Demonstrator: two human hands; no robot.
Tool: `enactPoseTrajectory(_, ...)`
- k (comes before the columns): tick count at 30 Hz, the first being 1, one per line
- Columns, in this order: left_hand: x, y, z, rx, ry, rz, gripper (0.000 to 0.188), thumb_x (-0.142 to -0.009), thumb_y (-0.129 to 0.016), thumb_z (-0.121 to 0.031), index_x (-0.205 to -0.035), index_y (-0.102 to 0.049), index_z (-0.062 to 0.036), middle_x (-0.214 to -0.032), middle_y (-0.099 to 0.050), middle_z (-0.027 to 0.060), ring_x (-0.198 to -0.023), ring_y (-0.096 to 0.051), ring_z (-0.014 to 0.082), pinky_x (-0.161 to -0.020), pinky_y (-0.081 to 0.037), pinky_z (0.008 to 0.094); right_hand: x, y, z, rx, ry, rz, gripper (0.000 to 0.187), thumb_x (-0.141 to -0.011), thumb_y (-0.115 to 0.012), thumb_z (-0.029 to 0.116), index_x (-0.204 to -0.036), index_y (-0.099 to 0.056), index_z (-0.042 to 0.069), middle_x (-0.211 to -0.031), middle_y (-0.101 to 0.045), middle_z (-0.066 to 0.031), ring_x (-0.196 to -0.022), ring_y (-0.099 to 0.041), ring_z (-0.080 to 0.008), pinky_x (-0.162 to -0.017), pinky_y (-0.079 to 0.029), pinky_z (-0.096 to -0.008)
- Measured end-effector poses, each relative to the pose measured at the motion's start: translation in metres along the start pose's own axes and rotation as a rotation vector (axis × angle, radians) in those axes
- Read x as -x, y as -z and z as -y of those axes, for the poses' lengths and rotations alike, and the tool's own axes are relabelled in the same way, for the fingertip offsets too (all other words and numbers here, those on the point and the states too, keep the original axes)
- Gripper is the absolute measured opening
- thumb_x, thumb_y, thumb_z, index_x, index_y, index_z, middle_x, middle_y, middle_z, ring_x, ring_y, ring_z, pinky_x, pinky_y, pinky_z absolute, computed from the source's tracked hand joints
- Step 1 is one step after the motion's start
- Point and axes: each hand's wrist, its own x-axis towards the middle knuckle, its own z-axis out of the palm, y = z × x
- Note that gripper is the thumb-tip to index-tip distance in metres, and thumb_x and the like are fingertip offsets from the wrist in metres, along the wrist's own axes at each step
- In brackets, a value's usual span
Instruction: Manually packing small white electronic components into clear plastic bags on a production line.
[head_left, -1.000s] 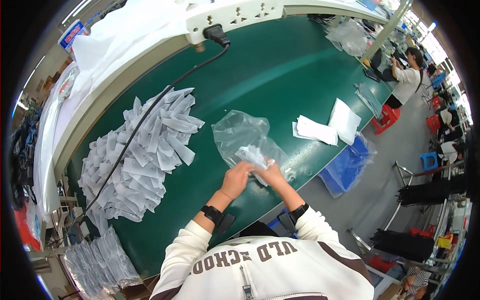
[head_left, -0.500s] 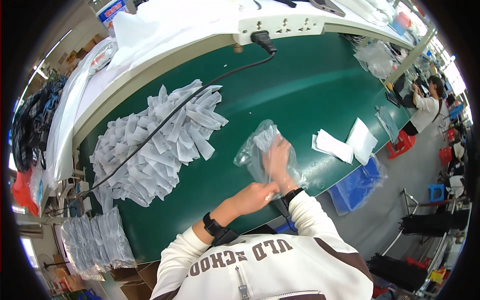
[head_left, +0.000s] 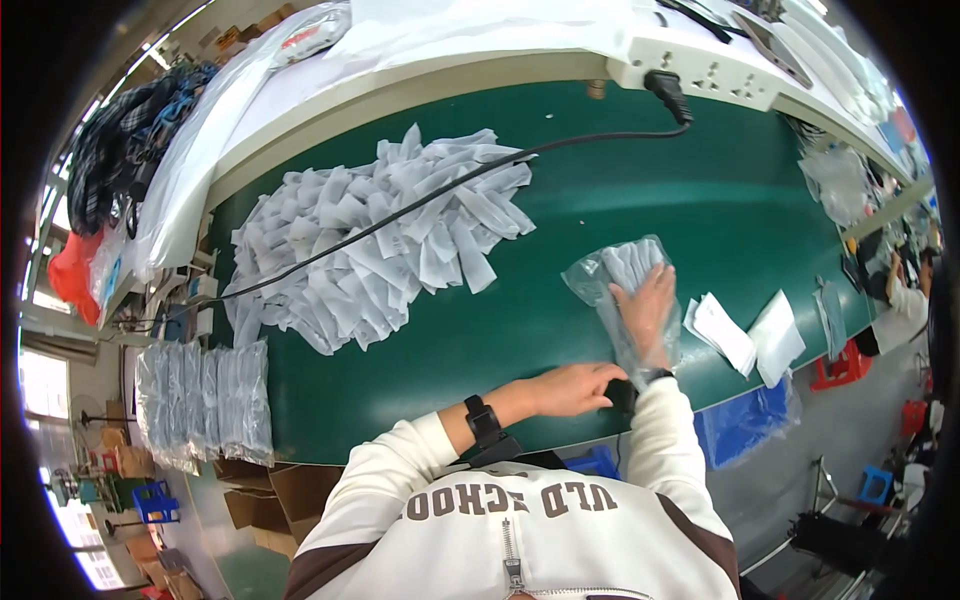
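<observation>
A clear plastic bag (head_left: 588, 272) lies on the green table, with a bundle of pale grey-white folded pieces (head_left: 632, 258) at its far end. My right hand (head_left: 650, 310) reaches into the bag, palm down on the bundle, fingers stretched and thumb apart. The plastic runs back over my right wrist. My left hand (head_left: 575, 389) is bent beside that wrist, its fingertips closed at the bag's near edge. What exactly lies between those fingertips is hard to see. A large heap of pale grey strips (head_left: 370, 240) covers the table's left half.
A black cable (head_left: 440, 189) runs across the heap to a white power strip (head_left: 700, 75). Filled clear packs (head_left: 205, 400) lie at the left edge. White papers (head_left: 722, 335) rest right of the bag; a blue plastic sheet (head_left: 745, 425) hangs below. A person (head_left: 905, 300) sits far right.
My right hand has flattened over the bundle, and the bag is smoother. My left hand has drawn slightly back from my right wrist. The whole view has shifted, moving the table's contents rightward.
</observation>
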Motion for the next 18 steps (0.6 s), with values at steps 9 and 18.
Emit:
enactPoseTrajectory(9,0.067,0.116,0.127,-0.977,0.333,-0.748,0.048,-0.072,-0.080,-0.020,-0.117,-0.062,-0.0151,-0.128,-0.047,0.0170,-0.120,-0.042,0.0426,-0.099,-0.037,0.0571,0.145,0.059,-0.079,-0.409,-0.167,0.143,0.037,-0.092,-0.066,0.017,-0.123,-0.061,-0.002,-0.123,-0.062,-0.0217,-0.113,-0.059,-0.0362,-0.097,-0.046,-0.0425)
enactPoseTrajectory(18,0.067,0.137,0.187,-0.955,0.469,-0.527,0.036,-0.076,-0.075,-0.021,-0.111,-0.066,-0.0209,-0.113,-0.052,0.0092,-0.114,-0.046,0.0327,-0.092,-0.039,0.0545,0.125,0.152,-0.023,-0.487,-0.212,-0.425,0.014,-0.095,-0.057,0.003,-0.105,-0.066,-0.002,-0.097,-0.065,-0.0103,-0.087,-0.060,-0.0178,-0.073,-0.048,-0.0279)
